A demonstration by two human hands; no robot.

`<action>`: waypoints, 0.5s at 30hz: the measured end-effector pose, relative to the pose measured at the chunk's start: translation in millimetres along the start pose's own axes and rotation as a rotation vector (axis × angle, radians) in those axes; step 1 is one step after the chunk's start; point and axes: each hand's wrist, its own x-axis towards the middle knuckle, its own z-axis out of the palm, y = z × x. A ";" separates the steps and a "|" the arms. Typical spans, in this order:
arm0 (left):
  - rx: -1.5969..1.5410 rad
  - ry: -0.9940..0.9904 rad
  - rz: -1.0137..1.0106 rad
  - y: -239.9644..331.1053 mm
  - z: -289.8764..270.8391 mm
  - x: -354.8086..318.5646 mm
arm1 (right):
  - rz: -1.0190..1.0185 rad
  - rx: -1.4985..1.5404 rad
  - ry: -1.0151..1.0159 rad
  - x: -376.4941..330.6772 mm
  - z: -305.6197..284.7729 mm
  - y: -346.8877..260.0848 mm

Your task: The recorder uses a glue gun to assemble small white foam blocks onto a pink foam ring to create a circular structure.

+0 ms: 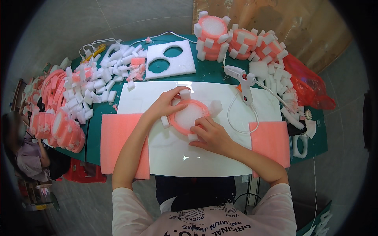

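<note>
We hold the pink foam ring (pixel 188 117) on the table (pixel 204 70) — left hand (pixel 164 105) and right hand (pixel 210 135) fingers closed around its rim. Uneven pressure could dislodge the white foam blocks (pixel 185 94) — glue perhaps unset.

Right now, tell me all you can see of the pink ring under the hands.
The pink ring looks like soft foam, round, with a white foam disc filling its middle. It lies flat on the glossy white board. Small white foam blocks sit against its rim at the top, right, left and bottom. The left hand curls over its upper left edge; the right hand presses at its lower right.
</note>
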 end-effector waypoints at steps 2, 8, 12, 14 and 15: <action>0.014 0.004 0.007 -0.4 0.1 0.0 | 0.002 -0.002 -0.003 -0.1 -0.2 -0.1; -0.006 0.000 -0.007 2.0 0.4 0.0 | 0.004 0.003 -0.003 -0.3 -0.2 0.2; -0.008 0.000 -0.003 0.5 0.2 0.2 | 0.006 0.003 -0.003 0.1 -0.4 -0.2; 0.002 -0.007 -0.019 2.5 -0.5 0.0 | 0.005 0.003 -0.001 0.1 -0.4 0.0; 0.002 -0.007 -0.019 2.0 -0.4 0.1 | 0.004 0.000 -0.001 0.0 -0.2 0.1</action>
